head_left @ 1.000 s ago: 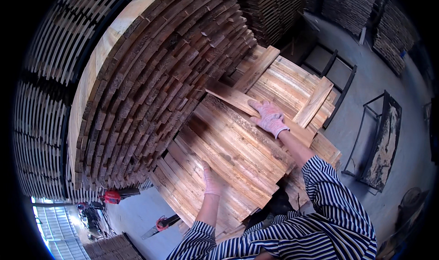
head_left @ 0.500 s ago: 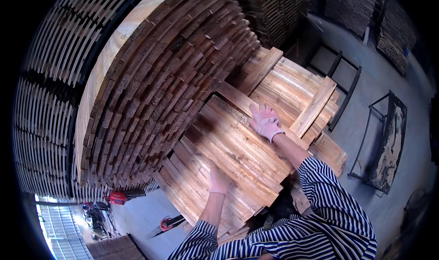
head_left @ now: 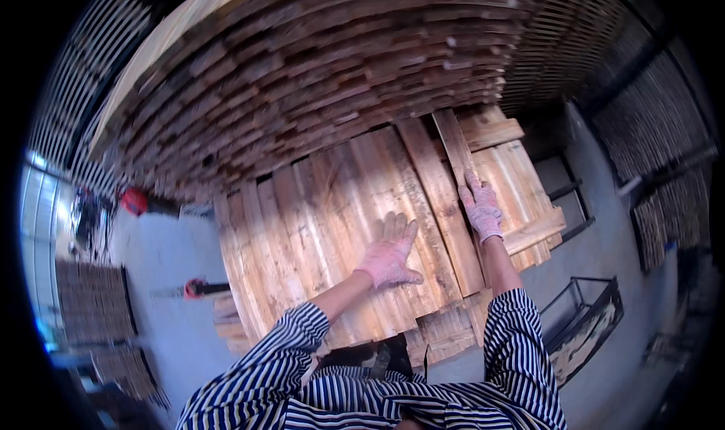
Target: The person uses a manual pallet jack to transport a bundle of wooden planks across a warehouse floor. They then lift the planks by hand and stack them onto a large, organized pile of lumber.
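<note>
Pale pink knit is covering both hands in the head view, the only one showing the work. The left hand point(head_left: 389, 256) is lying palm down with its fingers spread over a layer of side-by-side boards point(head_left: 325, 203), gripping nothing; whether it is pressing on the wood cannot be told. The right hand point(head_left: 483, 207) is resting its fingers on a narrow board point(head_left: 453, 139), and the picture is not showing whether they are closing around its edge. That narrow board is lying just right of a darker board point(head_left: 440, 203), its far end pointing toward the tall stack point(head_left: 317, 90). Farther right, two crosswise pieces, one far point(head_left: 491, 133) and one near point(head_left: 538, 230), are lying over more boards.

For good handling, the right hand should be guiding the narrow board by its edge, keeping it parallel to the darker neighbour, since a dark strip is showing between them. Light, even pressure from the left palm would probably be keeping the layer from sliding. Fingertips should be staying out of that strip, where meeting edges could be pinching them.
</note>
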Tool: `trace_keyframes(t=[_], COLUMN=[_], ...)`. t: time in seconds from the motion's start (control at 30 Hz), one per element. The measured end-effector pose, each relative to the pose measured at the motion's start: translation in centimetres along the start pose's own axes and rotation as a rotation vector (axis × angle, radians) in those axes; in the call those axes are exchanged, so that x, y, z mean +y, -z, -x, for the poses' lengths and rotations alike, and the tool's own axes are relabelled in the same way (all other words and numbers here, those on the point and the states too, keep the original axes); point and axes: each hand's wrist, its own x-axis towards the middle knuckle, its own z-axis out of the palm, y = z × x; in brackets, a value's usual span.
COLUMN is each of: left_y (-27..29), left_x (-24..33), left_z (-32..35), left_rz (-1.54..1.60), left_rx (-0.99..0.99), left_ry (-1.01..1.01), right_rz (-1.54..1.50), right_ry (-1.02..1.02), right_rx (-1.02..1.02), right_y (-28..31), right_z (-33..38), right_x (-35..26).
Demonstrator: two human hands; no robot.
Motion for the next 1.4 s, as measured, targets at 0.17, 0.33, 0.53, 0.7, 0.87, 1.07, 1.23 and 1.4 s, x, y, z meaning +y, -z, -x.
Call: trace_keyframes(t=[0.17,0.33,0.53,0.7,0.87,1.07,1.23,1.4], left_y=[-1.3,0.9,-6.2,-16.6,-39.0,-55.2,-66.0,-75.2], left_x=[-2.8,-3.4,-4.1,-4.9,-3.3,-5.2,-11.3,-20.3], left_z=[2.0,4.2,16.6,35.5,50.4,59.5,60.4,60.4], left_rz=[0.113,0.227,1.035,1.609,1.762,2.147,2.078,2.231], left_rx=[0.073,0.092,0.430,0.234,0.675,0.696,0.872,1.040], left_ry=[0.024,-0.034,-0.054,0.183,0.960,1.709,1.740,1.671], right_rz=[0.052,0.118,0.308,0.681,-0.462,-0.315,0.091,0.331], right_ry=[0.050,0.121,0.266,0.461,0.903,1.002,0.388,0.333], right_rx=[-0.109,0.010,0.054,0.101,-0.542,-1.480,-1.568,-1.274], right_y=[-2.6,-3.0,-3.6,-2.6,-4.1,-14.2,-35.5,-50.2], right_z=[1.1,1.8,2.2,5.7,28.2,52.6,60.7,64.4], right_x=[-6.5,-5.0,-5.4,-15.2,-34.8,-35.6,-26.8,-31.0])
